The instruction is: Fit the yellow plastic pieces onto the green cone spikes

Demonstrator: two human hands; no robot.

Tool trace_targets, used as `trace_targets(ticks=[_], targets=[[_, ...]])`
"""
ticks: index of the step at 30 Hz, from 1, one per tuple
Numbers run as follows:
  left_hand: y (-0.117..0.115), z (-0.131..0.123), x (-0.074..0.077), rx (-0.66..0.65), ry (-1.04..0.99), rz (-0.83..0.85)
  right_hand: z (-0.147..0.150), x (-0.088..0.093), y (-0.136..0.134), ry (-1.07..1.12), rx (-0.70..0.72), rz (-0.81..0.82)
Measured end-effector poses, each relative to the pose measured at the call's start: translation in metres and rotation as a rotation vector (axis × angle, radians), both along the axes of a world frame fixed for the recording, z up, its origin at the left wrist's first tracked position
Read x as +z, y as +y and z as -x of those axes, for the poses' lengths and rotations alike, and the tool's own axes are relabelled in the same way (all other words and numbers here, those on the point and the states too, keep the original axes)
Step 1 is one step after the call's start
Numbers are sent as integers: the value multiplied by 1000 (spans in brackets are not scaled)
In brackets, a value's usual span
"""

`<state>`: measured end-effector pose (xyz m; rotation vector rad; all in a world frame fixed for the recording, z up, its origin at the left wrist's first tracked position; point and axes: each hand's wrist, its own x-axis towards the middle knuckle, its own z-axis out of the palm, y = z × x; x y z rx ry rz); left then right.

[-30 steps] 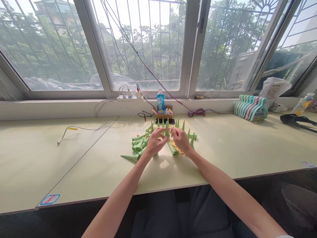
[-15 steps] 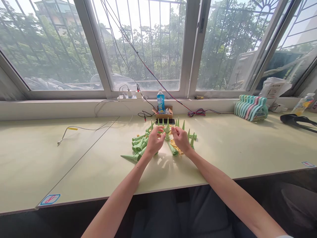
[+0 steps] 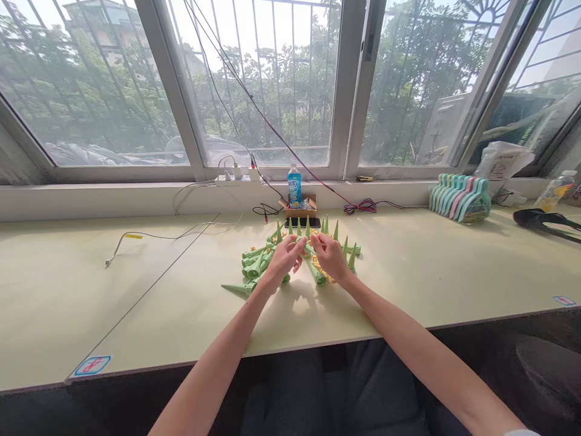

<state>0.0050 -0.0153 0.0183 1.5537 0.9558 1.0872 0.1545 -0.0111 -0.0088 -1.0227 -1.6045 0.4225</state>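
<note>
My left hand [image 3: 285,258] and my right hand [image 3: 328,254] meet over a cluster of green plastic cone-shaped spikes. Between the fingertips is a green spike [image 3: 310,249], tilted and partly hidden; the left fingers pinch it. My right hand is closed at its other side, and whatever small part may be in those fingers is hidden. Several spikes lie in a pile [image 3: 254,266] by my left hand. Others stand point up behind the hands and to the right, such as one spike [image 3: 352,257]. Small yellow plastic pieces [image 3: 320,264] lie beneath my right hand.
Behind the spikes lie a dark phone [image 3: 302,222] and a small cardboard box [image 3: 300,212] by a blue-labelled bottle [image 3: 295,186]. A white cable [image 3: 149,234] crosses the table at left. Coiled wires [image 3: 361,206], clothes hangers [image 3: 459,198] and a black strap-like item [image 3: 544,223] are to the right.
My left hand has turned and moved slightly right, its fingers closing in toward the right hand. A green spike now lies tilted between the fingertips, where an upright one showed before.
</note>
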Motion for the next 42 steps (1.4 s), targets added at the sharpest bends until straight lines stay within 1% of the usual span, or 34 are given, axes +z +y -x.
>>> trace_targets(ticks=[6,10,16,19,24,27,31,36,42], targets=[[0,1,0,-10,-13,4,0,0,1,-23,-23,-4],[1,3,-2,-9,9,-39,0,-1,1,-42,-36,-13],[-3,3,0,13,62,-88,0,-1,3,-59,-50,-31],[-2,2,-2,38,105,-169,0,-1,4,-60,-51,-30],[6,3,-12,85,194,-378,1,-1,4,-49,-47,-15],[7,2,-15,87,218,-448,1,-1,3,-46,-48,-5],[6,1,-14,77,224,-510,0,-2,4,-31,-33,6],[5,0,-14,96,228,-527,0,-2,4,-9,-29,2],[4,-1,-9,167,148,-415,0,0,3,29,-59,-25]])
